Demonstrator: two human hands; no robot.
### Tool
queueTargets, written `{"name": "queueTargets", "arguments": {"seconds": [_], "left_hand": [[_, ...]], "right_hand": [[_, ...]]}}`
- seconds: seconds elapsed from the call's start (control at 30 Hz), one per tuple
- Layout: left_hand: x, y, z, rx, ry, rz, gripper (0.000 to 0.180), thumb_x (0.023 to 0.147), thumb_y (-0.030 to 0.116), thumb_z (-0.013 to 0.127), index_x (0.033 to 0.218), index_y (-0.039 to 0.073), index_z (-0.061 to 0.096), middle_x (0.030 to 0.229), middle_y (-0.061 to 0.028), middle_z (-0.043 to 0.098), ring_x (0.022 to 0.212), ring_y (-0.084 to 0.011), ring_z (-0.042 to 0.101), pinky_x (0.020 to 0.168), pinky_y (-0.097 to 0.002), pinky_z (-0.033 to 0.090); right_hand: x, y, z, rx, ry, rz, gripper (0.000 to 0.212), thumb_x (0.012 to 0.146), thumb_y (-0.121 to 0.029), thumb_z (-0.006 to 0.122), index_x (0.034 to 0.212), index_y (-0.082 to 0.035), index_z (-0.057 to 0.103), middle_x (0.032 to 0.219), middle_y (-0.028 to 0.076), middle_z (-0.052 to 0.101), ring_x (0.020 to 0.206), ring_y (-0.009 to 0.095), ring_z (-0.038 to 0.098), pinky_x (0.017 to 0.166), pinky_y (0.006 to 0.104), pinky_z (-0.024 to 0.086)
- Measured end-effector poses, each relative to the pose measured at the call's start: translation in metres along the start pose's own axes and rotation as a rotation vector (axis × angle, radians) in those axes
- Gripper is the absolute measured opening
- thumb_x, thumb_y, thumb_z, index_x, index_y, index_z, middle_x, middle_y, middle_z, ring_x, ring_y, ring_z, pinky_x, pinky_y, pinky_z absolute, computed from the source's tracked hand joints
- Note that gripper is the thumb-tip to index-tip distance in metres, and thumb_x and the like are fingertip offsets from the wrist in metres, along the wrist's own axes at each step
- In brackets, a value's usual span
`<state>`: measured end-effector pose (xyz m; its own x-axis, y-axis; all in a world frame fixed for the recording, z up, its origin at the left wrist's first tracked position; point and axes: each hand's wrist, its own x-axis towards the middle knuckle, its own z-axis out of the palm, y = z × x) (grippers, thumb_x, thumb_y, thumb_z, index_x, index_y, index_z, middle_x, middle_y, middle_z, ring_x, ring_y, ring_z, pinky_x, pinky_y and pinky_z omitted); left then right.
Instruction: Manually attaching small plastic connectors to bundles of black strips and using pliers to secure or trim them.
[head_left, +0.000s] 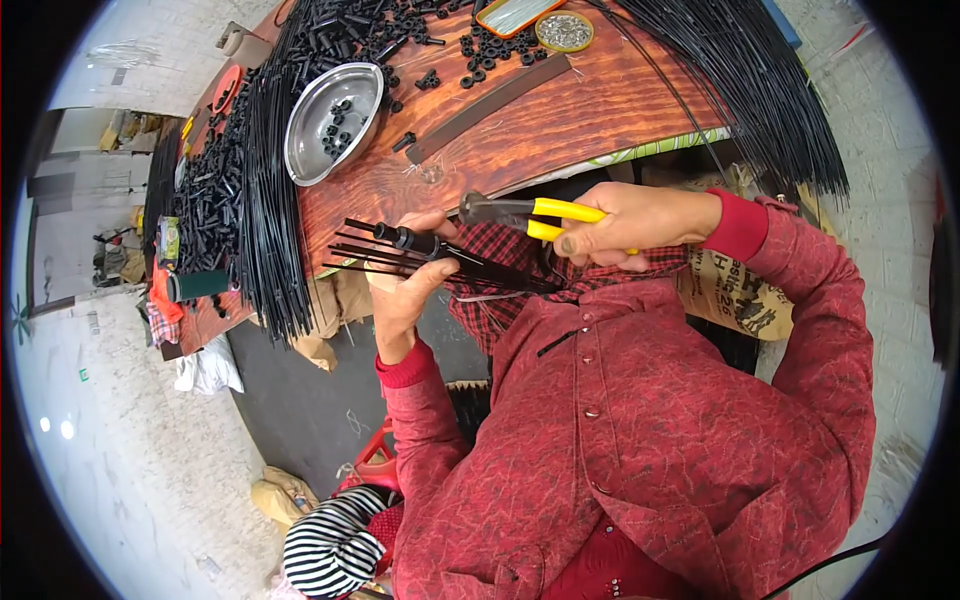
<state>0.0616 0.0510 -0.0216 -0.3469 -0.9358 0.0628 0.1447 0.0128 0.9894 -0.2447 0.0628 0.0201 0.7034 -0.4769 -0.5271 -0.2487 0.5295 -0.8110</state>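
Observation:
Fingers and thumb of my left hand are wrapped round a bundle of thin black rods that look like umbrella ribs. A black ringed hub sticks out among them on the left. The rods' other ends reach over the red-and-black checked cloth on my lap. My right hand is closed on the yellow handles of a pair of pliers. Their dark jaws point left, just above the bundle and close to my left fingertips. Whether the jaws touch anything is hard to tell.
Beyond my hands stands a reddish wooden table with a metal bowl of small black parts, a dark flat bar and a dish of small metal pieces. Long black rods overhang its edge. A striped-capped person is at lower left.

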Motion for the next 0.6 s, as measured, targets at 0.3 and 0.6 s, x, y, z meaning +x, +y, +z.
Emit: {"name": "queueTargets", "arguments": {"seconds": [0.3, 0.6], "left_hand": [[0.001, 0.003, 0.015, -0.008, 0.080, -0.008, 0.048, 0.070, 0.003, 0.081, 0.114, -0.001, 0.061, 0.099, -0.0099, 0.066, 0.089, -0.0173, 0.064, 0.081, -0.0286, 0.052], [0.001, 0.005, 0.018, 0.125, 0.088, 0.059, 0.039, 0.072, 0.004, 0.078, 0.108, -0.003, 0.063, 0.095, -0.0077, 0.064, 0.087, -0.0161, 0.063, 0.078, -0.0275, 0.050]], "right_hand": [[0.048, 0.004, 0.036, -0.239, 0.325, -0.597, 0.023, 0.079, -0.013, 0.076, 0.090, -0.003, 0.058, 0.073, 0.001, 0.061, 0.055, 0.008, 0.054, 0.051, 0.0246, 0.046], [0.067, 0.000, 0.039, -0.007, 0.410, -0.584, 0.019, 0.085, -0.011, 0.068, 0.100, -0.001, 0.063, 0.080, 0.002, 0.063, 0.058, 0.006, 0.054, 0.052, 0.0216, 0.047]]}}
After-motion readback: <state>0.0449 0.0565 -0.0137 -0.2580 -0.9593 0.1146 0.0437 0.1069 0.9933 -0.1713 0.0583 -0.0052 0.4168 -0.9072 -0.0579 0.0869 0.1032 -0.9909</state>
